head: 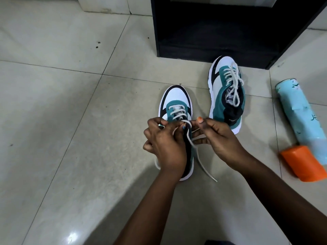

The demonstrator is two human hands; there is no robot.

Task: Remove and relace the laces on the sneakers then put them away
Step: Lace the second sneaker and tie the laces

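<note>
**Threading lace, near sneaker, mid-eyelets**

Near sneaker [177, 110] stands toe-away mid-floor. Left hand [164, 144] fingers curl over its side, steadying; right hand [219, 138] fingers pinch the white lace [194, 149], probably feeding an eyelet. Second sneaker [228, 92], laced, waits before the black cabinet [221, 32].

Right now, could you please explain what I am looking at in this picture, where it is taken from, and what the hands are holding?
There is no machine here: the single picture comes from a camera worn on a person's head, looking down at their own bare hands. The left hand and the right hand both pinch the white lace of the near sneaker, which stands on the tiled floor. A second sneaker, already laced, lies beyond it, in front of a black cabinet. To the right, a light blue bottle with an orange cap lies on its side.
</note>
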